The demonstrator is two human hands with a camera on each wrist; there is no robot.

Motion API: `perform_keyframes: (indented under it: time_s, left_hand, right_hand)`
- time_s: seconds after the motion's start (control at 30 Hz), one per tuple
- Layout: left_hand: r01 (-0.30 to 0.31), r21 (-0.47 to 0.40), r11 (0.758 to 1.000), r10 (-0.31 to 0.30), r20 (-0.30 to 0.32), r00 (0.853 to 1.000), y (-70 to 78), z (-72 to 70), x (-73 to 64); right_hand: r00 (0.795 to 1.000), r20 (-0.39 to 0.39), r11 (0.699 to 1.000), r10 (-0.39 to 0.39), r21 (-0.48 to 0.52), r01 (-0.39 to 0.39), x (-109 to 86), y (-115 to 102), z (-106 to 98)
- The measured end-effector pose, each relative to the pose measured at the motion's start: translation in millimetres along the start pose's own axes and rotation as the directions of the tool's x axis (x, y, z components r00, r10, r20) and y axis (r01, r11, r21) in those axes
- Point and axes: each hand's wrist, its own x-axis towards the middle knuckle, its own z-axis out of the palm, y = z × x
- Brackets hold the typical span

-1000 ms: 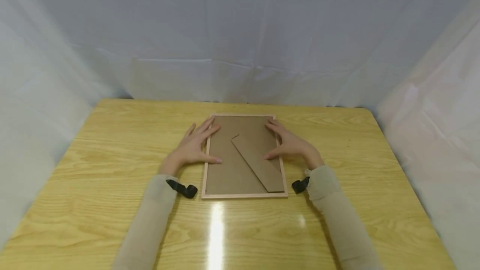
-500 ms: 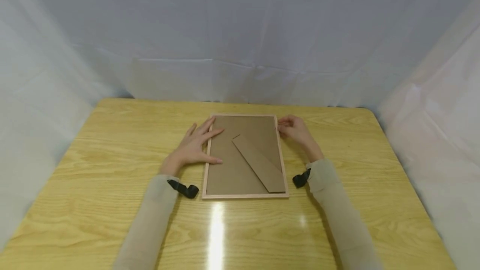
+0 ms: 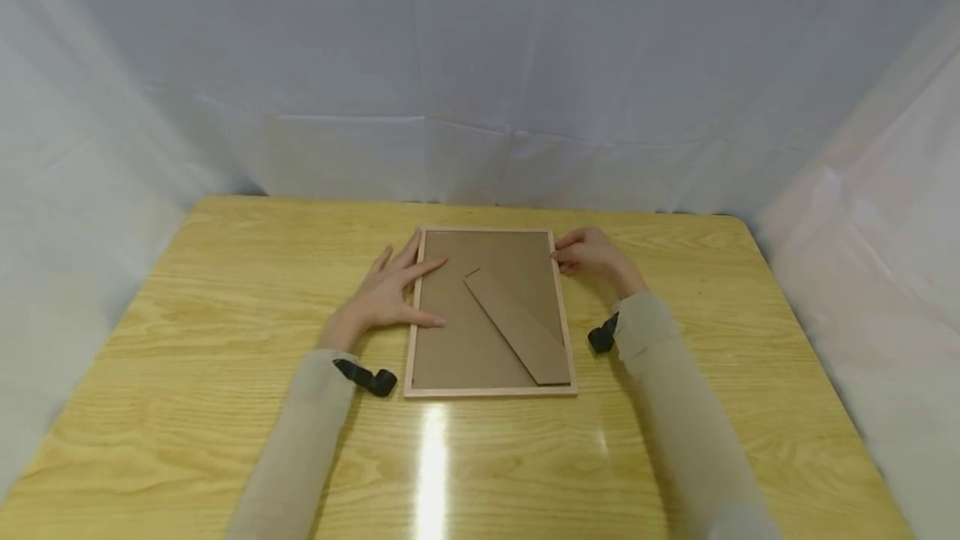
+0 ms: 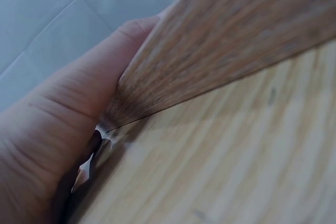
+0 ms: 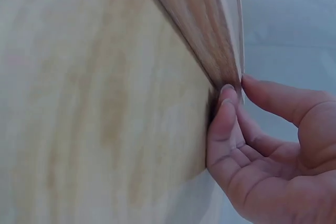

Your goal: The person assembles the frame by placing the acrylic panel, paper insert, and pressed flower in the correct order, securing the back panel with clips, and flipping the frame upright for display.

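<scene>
A picture frame (image 3: 489, 392) with a pale wooden border lies face down on the table, its brown backing board (image 3: 450, 357) upward. A slanted easel leg (image 3: 517, 332) lies flat against that board. My left hand (image 3: 378, 294) spreads over the frame's left side, with the thumb and a finger on the backing and other fingers along the outer edge. At the upper right edge, my right hand (image 3: 596, 257) pinches the border with curled fingers. In the right wrist view, the right thumb (image 5: 278, 95) touches the top of the rim while fingertips (image 5: 227, 95) sit low against its side.
The wooden table (image 3: 225, 315) extends on all sides of the frame. White sheeting (image 3: 480, 107) hangs behind it and at both sides. Small black cameras are strapped to the left wrist (image 3: 367, 377) and right wrist (image 3: 602, 336).
My right hand has left the backing board, where its fingers were spread, and moved outward to the frame's upper right edge, curling there. The left hand and the frame have barely moved.
</scene>
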Motion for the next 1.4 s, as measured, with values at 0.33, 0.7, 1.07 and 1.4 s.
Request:
perform_keyframes:
  time_s: [0.33,0.7,1.07,1.4]
  left_hand:
    - [0.017,-0.016,1.000,-0.016,0.023,1.000,1.9,-0.4,-1.7]
    - [0.020,-0.023,1.000,-0.019,0.029,0.999,6.3,0.7,-2.8]
    - [0.020,-0.012,1.000,-0.019,0.032,0.999,6.6,0.6,-5.5]
    - [0.013,-0.033,0.999,-0.013,0.029,1.000,8.5,-0.7,-6.3]
  right_hand:
    - [0.987,-0.001,0.985,0.159,0.069,-0.158,2.4,-10.8,-2.8]
    - [0.973,-0.048,0.973,0.227,0.043,-0.225,5.5,-19.6,5.9]
    - [0.971,-0.133,0.967,0.198,-0.134,-0.215,8.5,-19.5,19.8]
    - [0.966,-0.206,0.852,0.154,-0.468,-0.236,20.3,-27.6,34.9]
